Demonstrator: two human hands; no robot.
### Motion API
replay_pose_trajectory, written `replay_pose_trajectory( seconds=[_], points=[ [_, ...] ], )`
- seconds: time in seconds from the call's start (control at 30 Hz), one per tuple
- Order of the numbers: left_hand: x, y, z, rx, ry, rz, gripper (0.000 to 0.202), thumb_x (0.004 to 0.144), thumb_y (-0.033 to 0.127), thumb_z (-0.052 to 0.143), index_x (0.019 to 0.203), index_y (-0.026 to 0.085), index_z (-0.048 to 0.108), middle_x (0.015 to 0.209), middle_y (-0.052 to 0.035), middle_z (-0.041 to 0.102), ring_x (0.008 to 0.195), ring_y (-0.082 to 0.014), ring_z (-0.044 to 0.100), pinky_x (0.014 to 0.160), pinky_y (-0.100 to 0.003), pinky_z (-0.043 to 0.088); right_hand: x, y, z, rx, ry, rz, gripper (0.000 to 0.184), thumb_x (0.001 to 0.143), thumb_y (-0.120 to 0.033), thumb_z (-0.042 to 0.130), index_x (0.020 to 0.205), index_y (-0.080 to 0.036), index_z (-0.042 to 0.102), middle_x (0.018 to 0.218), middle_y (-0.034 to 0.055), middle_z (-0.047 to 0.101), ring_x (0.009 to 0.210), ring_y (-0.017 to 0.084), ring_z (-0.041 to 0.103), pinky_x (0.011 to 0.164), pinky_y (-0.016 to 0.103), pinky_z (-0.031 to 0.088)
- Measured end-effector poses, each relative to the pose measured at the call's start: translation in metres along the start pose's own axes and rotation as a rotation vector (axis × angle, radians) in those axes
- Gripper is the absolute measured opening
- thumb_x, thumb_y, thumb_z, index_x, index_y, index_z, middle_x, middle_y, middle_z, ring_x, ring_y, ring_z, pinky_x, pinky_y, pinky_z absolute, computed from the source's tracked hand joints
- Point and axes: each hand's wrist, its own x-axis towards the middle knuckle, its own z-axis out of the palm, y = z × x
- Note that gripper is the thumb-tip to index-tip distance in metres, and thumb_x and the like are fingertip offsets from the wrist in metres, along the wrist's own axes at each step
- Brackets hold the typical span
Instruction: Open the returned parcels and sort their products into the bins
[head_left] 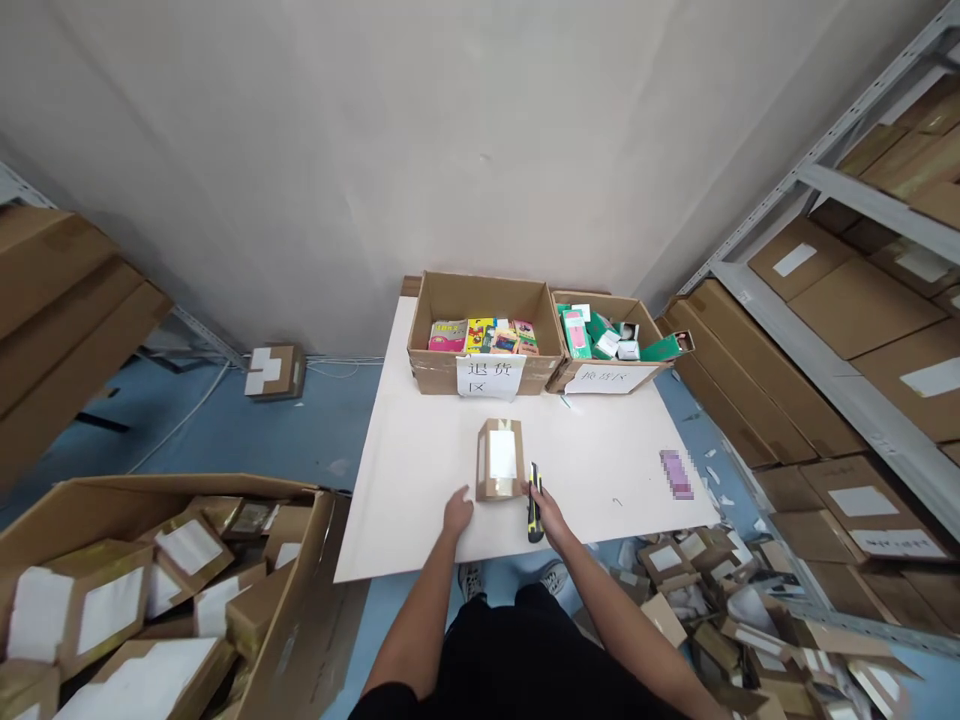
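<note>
A small taped cardboard box (484,465) with a white label on top lies on the white table (405,440). My right hand (552,512), just right of the box, is closed around a yellow and black utility knife (535,515), whose tip points away from me. On the other side, my left hand (457,512) rests by the box's near left corner, holding nothing. Its index finger is stretched out, with a small gap to the cardboard; the other fingers look loosely bent.
Two labelled open cartons stand at the table's back: one (435,375) with colourful packs, one (559,378) with green boxes. A purple blurred item (676,474) lies right. A big carton of parcels (300,590) stands left; opened boxes (712,650) litter the floor beside shelving (765,300).
</note>
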Motion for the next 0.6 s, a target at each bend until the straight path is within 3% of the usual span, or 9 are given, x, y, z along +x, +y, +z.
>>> replay_pose_trajectory(
  seconds=[0.07,0.17,0.3,0.37,0.47,0.6],
  points=[
    [0.014,0.003,-0.025,0.027,0.042,0.002,0.069,0.09,0.014,0.05,0.159,0.015,0.047,0.159,-0.01,0.057,0.149,-0.0237,0.05,0.126,-0.034,0.037,0.005,-0.011,0.007,0.052,-0.019,0.063,0.064,0.077,-0.077,0.075,0.113,-0.024,0.071,0.131,0.0126,0.073,0.125,0.03,0.068,0.095,0.036,0.056],
    [0.033,0.02,-0.063,0.186,0.082,0.219,0.074,0.091,0.015,0.053,0.163,0.023,0.042,0.161,-0.0056,0.054,0.141,-0.0224,0.057,0.121,-0.033,0.044,0.011,-0.022,0.009,0.082,-0.004,0.088,0.055,0.087,-0.069,0.069,0.119,-0.024,0.067,0.128,0.0142,0.075,0.119,0.029,0.072,0.091,0.036,0.058],
    [0.053,0.063,-0.097,0.452,-0.036,0.52,0.088,0.087,0.027,0.07,0.167,0.026,0.034,0.173,-0.0039,0.037,0.157,-0.0257,0.036,0.127,-0.034,0.034,0.012,-0.025,0.002,0.091,0.011,0.117,0.044,0.095,-0.063,0.063,0.112,-0.023,0.061,0.112,0.0123,0.079,0.098,0.025,0.078,0.076,0.031,0.06],
    [0.062,0.084,-0.098,0.562,-0.135,0.608,0.105,0.078,0.032,0.082,0.168,0.026,0.029,0.177,-0.0059,0.025,0.163,-0.0304,0.023,0.128,-0.039,0.032,0.01,-0.023,-0.004,0.101,0.029,0.136,0.04,0.097,-0.061,0.063,0.106,-0.023,0.057,0.102,0.0108,0.08,0.08,0.022,0.078,0.064,0.028,0.059],
    [0.069,0.104,-0.083,0.653,-0.267,0.628,0.129,0.062,0.035,0.094,0.169,0.026,0.023,0.179,-0.0101,0.015,0.166,-0.0353,0.008,0.13,-0.045,0.027,0.007,-0.016,-0.019,0.07,0.06,0.159,0.04,0.096,-0.06,0.066,0.095,-0.022,0.053,0.088,0.0092,0.08,0.052,0.016,0.068,0.047,0.024,0.049],
    [0.063,0.106,-0.05,0.643,-0.271,0.578,0.135,0.063,0.048,0.093,0.17,0.023,0.016,0.179,-0.0141,0.011,0.166,-0.0352,0.0,0.132,-0.047,0.019,0.0,-0.008,-0.048,-0.006,0.081,0.158,0.043,0.091,-0.062,0.07,0.092,-0.022,0.053,0.077,0.0057,0.077,0.043,0.013,0.059,0.042,0.023,0.044]
  ],
)
